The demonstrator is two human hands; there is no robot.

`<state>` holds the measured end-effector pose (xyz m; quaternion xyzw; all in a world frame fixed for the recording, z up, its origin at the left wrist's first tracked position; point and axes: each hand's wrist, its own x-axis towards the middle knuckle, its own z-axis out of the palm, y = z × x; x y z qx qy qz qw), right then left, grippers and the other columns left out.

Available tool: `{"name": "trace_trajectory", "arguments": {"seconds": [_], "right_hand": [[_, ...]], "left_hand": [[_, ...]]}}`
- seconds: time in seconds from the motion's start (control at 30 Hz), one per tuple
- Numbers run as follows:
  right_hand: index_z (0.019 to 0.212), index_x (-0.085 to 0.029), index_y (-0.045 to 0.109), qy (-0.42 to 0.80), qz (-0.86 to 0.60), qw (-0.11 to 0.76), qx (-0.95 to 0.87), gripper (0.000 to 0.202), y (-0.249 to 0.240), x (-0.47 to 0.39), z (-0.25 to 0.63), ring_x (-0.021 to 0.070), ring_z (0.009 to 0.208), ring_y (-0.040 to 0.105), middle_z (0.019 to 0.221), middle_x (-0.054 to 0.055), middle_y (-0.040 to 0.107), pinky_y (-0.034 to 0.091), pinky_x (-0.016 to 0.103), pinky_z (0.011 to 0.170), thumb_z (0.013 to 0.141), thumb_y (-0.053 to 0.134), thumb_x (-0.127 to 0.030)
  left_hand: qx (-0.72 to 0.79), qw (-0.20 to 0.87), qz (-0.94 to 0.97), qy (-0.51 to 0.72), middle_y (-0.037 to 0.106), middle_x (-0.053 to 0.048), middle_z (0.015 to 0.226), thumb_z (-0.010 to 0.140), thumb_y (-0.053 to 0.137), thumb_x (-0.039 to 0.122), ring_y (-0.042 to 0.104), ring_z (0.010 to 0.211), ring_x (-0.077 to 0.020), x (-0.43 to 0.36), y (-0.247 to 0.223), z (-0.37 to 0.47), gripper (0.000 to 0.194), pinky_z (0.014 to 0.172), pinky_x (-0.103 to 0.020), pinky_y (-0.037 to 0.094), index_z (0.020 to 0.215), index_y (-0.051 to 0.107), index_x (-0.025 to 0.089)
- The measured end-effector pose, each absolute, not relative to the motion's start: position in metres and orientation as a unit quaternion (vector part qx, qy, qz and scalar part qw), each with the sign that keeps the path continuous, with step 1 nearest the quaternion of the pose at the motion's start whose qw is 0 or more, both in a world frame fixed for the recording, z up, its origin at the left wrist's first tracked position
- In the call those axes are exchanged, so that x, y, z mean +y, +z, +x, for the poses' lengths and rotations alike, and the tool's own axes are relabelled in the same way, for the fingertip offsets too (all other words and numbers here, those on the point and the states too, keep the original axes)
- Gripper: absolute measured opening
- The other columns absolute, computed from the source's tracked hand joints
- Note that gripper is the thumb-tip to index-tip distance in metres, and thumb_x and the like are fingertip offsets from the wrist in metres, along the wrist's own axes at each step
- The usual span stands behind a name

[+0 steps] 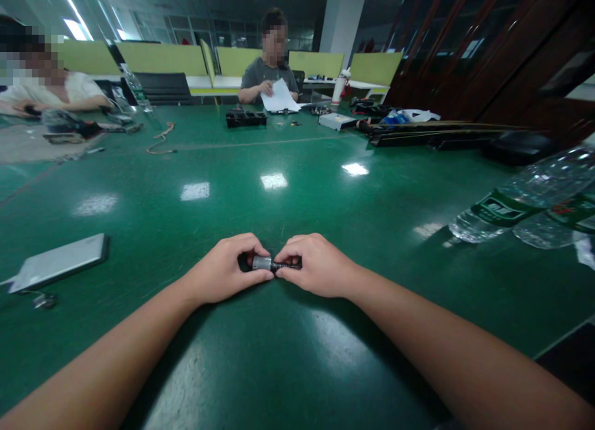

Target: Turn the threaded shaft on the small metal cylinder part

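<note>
A small silver cylinder that looks like a little motor (262, 263) lies sideways just above the green table (279, 368) or on it; I cannot tell which. My left hand (222, 270) is closed round it, thumb in front and fingers behind. From its right end sticks out a dark ridged shaft (279, 266). The thumb and fingers of my right hand (321, 266) pinch this shaft, and its far end is partly hidden inside the hand. Both hands are close together, low in the middle of the view.
On the left lie a flat silver device (60, 263) with a white cable and a small metal piece (44, 300). Two clear plastic bottles (506, 210) stand at right. Far off are a black tray (246, 118), long dark strips (432, 132), and two people, one holding papers (279, 98).
</note>
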<state>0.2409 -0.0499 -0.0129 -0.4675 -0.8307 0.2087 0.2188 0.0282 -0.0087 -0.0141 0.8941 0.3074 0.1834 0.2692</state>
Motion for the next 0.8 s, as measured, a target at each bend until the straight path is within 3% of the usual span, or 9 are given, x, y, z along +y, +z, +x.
{"name": "trace_trajectory", "arguments": {"seconds": [0.8], "right_hand": [[0.091,-0.016,0.077,0.22,-0.473,0.193,-0.831,0.015,-0.0105,-0.0501,0.2503,0.0118,0.07,0.058,0.079,0.003,0.069,0.04,0.023,0.065,0.078,0.071,-0.019]], "left_hand": [[0.307,0.27,0.894,0.181,0.064,-0.003,0.089,0.083,0.07,0.037,0.06,0.08,-0.0178,-0.0076,-0.017,0.0269,0.023,0.072,-0.029,0.045,0.094,0.065,0.017]]}}
